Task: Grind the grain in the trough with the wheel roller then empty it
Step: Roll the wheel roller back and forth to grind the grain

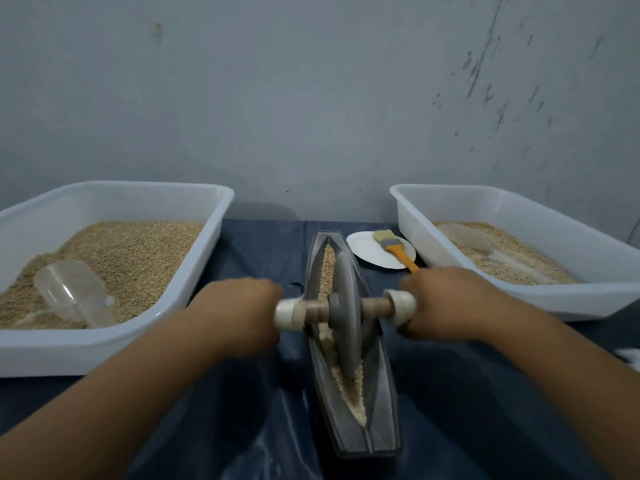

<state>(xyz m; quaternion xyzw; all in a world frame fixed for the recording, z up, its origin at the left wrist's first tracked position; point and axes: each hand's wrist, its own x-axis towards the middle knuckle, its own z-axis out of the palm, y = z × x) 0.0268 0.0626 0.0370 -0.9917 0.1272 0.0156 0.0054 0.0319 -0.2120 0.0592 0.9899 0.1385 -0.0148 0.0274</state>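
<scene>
Wheel roller (343, 306): we are gripping its crosswise axle, left hand (239, 313) and right hand (446, 303) fisted either side, rolling along the trough (381, 393) running lengthwise away.

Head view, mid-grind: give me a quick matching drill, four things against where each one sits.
Things:
1. wheel
2. brush
3. clear scoop
4. left hand

Places:
A. lying in the left tub of grain
B. on the white plate
C. gripping the axle's left end
D. standing in the trough

Pairs: 1-D, 2-B, 3-A, 4-C
</scene>
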